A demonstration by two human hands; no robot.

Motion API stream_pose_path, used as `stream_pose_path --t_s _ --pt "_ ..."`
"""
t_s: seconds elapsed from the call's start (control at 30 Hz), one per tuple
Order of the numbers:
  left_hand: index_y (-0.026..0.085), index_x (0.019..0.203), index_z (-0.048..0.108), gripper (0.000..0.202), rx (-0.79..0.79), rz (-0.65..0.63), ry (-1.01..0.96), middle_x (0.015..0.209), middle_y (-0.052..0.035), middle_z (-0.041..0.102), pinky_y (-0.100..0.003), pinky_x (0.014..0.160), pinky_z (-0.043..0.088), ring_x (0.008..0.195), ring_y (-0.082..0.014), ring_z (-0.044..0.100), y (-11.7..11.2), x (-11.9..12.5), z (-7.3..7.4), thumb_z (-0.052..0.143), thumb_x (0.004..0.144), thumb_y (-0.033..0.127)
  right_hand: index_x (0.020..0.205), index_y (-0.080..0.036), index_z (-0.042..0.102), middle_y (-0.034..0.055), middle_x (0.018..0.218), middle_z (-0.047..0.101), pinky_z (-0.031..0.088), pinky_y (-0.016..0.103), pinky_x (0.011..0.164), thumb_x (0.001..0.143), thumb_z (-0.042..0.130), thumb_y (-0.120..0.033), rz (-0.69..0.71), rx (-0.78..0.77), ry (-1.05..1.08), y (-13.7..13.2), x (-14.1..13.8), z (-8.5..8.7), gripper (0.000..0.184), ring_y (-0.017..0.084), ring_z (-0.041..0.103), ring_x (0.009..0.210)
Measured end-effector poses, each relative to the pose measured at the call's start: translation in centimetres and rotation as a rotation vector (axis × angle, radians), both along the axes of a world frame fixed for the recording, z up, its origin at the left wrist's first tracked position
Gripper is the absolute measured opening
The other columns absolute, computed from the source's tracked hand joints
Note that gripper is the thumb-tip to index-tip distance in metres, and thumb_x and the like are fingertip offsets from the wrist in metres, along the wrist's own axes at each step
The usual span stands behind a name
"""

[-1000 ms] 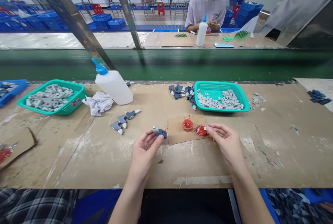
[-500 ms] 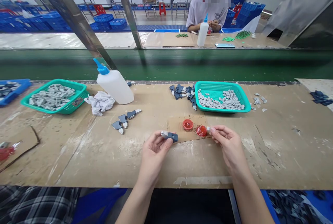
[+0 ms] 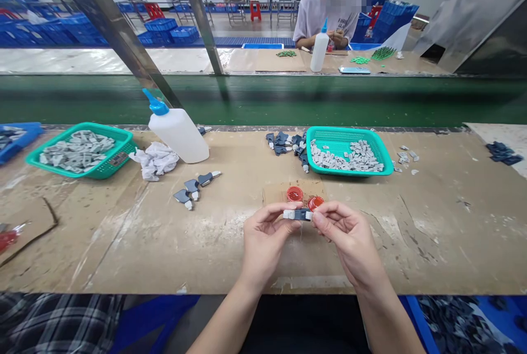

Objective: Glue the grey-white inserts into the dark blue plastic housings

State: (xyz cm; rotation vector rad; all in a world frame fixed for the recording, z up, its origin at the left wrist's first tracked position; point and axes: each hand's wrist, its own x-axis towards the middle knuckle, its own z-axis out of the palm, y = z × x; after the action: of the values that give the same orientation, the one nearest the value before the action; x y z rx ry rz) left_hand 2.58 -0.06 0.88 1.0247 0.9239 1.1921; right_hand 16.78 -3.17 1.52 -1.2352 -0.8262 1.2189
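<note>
Between the fingers of my left hand [image 3: 265, 239] is a small dark grey plastic part [image 3: 300, 214] with a light grey end. My right hand [image 3: 346, 233] pinches a small light grey piece [image 3: 308, 215] against the part's right end. Just behind my fingers are two red caps of liquid, the left cap [image 3: 294, 194] in plain sight and the right cap [image 3: 315, 202] partly hidden. They rest on a cardboard scrap [image 3: 272, 194]. Several dark parts [image 3: 282, 142] are heaped beside a green basket [image 3: 387, 163] of small light grey pieces.
A white squeeze bottle [image 3: 181, 134] leans beside crumpled tissue [image 3: 155, 161] on the left. Nearby lie several assembled parts [image 3: 192, 188] and another green basket [image 3: 105, 170]. A green conveyor belt [image 3: 255, 101] runs behind the table; across it sits a person [image 3: 307, 19].
My right hand has moved left from the right red cap, bringing the light grey piece to the dark part. My left hand has shifted right and turned the part.
</note>
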Motion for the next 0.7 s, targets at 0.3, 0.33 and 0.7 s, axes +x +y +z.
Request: stream_pose_path --t_s 0.3,0.33,0.7 --pt "0.025 0.090 0.077 0.017 0.008 -0.069 0.088 0.101 -0.0044 0.076 -0.036 0.079 0.061 0.089 -0.0244 0.072 0.10 -0.61 0.05 0.073 0.075 0.019 0.086 -0.024 0.051 -0.0028 0.070 0.056 0.032 0.018 0.042 0.082 0.067 -0.044 0.211 -0.066 0.053 0.15 0.05 -0.53 0.026 0.011 0.051 0.058" --pt "0.026 0.090 0.078 0.017 0.018 -0.078 0.091 0.100 -0.0041 0.076 -0.036 0.078 0.061 0.087 -0.0244 0.072 0.21 -0.69 0.00 0.073 0.074 0.019 0.090 -0.024 0.050 -0.0022 0.073 0.057 0.032 0.017 0.041 0.083 0.065 -0.045 0.247 -0.074 0.084 0.13 0.01 -0.55 0.026 0.012 0.051 0.059" --pt "0.024 0.118 0.068 0.045 -0.073 -0.217 0.018 0.107 -0.0080 0.074 -0.038 0.067 0.061 0.079 -0.0267 0.072 -0.10 0.08 0.31 0.075 0.073 0.027 0.077 -0.023 0.048 -0.0004 0.073 0.061 0.038 0.021 0.047 0.082 0.067 -0.044 0.199 -0.023 0.147 -0.55 -0.72 0.40 0.029 0.015 0.057 0.065"
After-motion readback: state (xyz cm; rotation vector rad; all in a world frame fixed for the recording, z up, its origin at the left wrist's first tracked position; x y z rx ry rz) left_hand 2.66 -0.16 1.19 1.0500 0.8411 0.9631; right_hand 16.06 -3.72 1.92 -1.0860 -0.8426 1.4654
